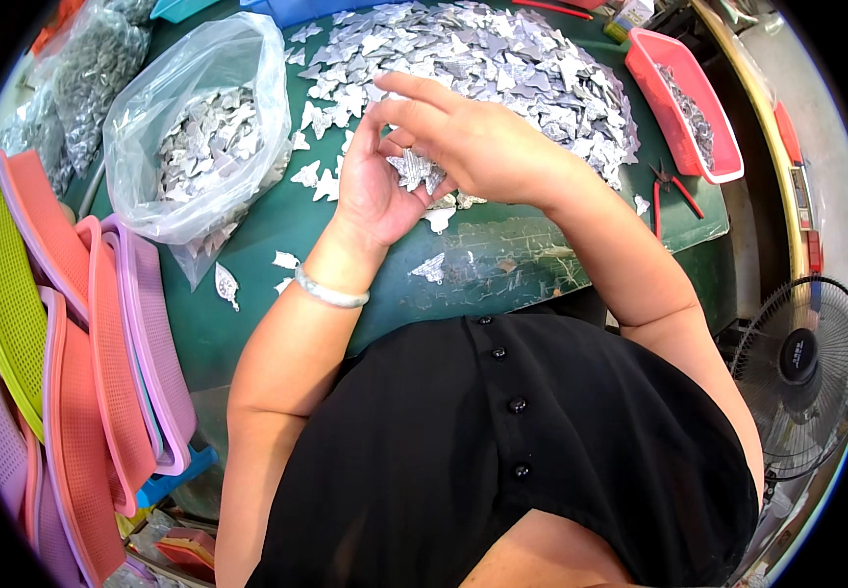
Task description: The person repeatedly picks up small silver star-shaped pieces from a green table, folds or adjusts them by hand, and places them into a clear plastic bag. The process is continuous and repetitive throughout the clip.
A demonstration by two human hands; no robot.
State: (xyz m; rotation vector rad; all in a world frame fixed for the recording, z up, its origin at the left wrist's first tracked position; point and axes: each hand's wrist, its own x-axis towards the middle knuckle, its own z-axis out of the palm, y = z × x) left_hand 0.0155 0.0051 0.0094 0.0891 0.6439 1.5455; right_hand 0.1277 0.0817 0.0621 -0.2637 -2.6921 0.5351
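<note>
My left hand (370, 196) is turned palm up over the table, its fingers curled around a small silver butterfly-shaped metal piece (414, 170). From the right, my right hand (488, 147) reaches over it, with bent fingers meeting the left fingertips and one finger stretched forward. Its thumb and whatever it pinches are hidden. Behind both hands spreads a large heap of similar silver pieces (542, 78). A few more pieces (439, 218) lie just under the hands, and a single piece (430, 269) rests nearer the table's front edge.
At left, a clear plastic bag (125, 176) holds more silver pieces, and a leaf-shaped piece (227, 286) lies beside it. Stacked colored plastic baskets (71, 255) stand farther left. Red-handled pliers (674, 196), a pink tray (728, 162) and a fan (797, 358) are at right.
</note>
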